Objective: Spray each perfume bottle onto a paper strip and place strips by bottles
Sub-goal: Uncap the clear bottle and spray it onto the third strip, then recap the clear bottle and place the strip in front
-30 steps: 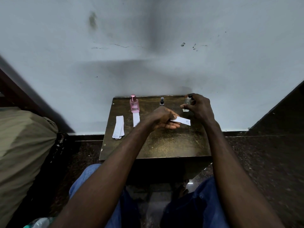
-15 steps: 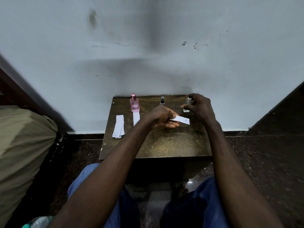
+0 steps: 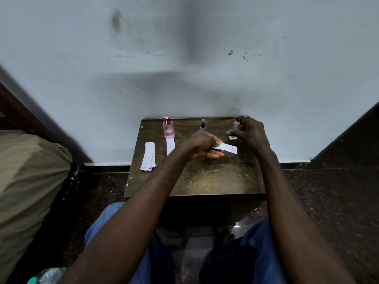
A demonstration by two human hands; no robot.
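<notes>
Already the first strip lies against the pink bottle; far right of it your right hand grips the clear bottle, your left hand pinches a second strip beside it; the dark bottle between seems unserved

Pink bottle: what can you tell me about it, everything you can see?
The pink bottle looks like clear pink glass, boxy, with a shiny rose cap. It stands upright at the back of the brown table, close to the wall. A white paper strip lies in front, its far end meeting the base. No hand touches it.
</notes>
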